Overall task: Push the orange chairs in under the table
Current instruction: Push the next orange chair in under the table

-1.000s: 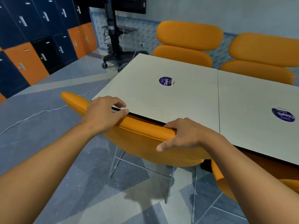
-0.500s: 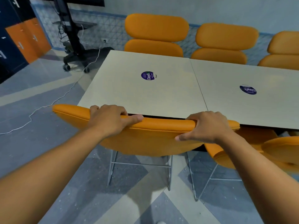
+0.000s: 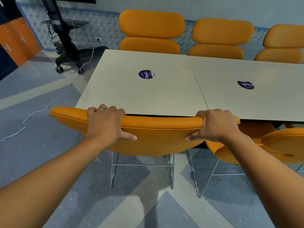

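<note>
Since a second ago the backrest of the orange chair (image 3: 161, 129) has swung from a slant to square with the desk (image 3: 148, 96), and both thumbs have dropped onto its rear face. In the head view the backrest's long axis runs left to right, parallel with the desk's near edge and just beside it; the chair faces the desk, away from the person, and its seat is hidden beneath the top. Its thin metal legs (image 3: 141, 168) stand on the grey patterned floor (image 3: 82, 186). The left hand (image 3: 105, 124), wearing a ring (image 3: 102, 107), grips the top rim left of centre, fingers curled over the front and thumb pressed on the back. The right hand (image 3: 215, 125) grips the rim near its right end in the same way. A second near chair (image 3: 283, 143) sits to the right, turned at an angle, partly below the desk edge. Across the desk three far chairs (image 3: 151, 23) stand in a row with backs upright. Two round purple stickers (image 3: 146, 74) lie on the desk. A black wheeled stand (image 3: 65, 46) and a white cable (image 3: 49, 104) are at the left.
</note>
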